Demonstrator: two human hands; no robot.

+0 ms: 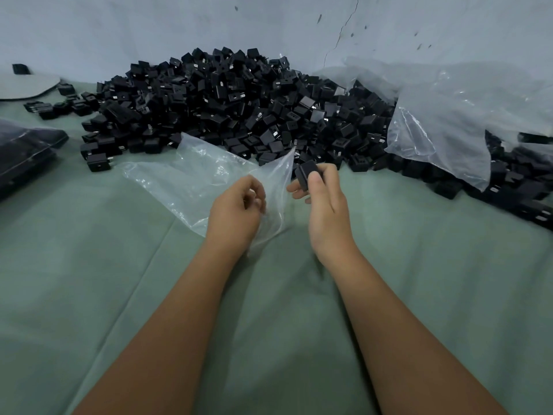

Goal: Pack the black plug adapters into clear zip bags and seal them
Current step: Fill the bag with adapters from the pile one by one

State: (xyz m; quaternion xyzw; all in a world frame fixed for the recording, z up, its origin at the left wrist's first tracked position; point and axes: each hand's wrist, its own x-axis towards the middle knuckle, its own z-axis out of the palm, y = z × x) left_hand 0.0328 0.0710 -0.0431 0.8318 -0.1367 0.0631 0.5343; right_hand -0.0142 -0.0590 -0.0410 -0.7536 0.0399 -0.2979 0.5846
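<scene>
Two bare forearms and hands [236,211], no sleeves visible.

A cracked, stained pale wall [389,28] rises behind a creased green cloth [89,265] surface.

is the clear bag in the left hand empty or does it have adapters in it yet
Empty: the clear bag shows only green cloth through it. The right hand holds one adapter outside it.

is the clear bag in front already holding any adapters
No, the clear bag looks empty; the right hand holds one adapter outside it.
</scene>
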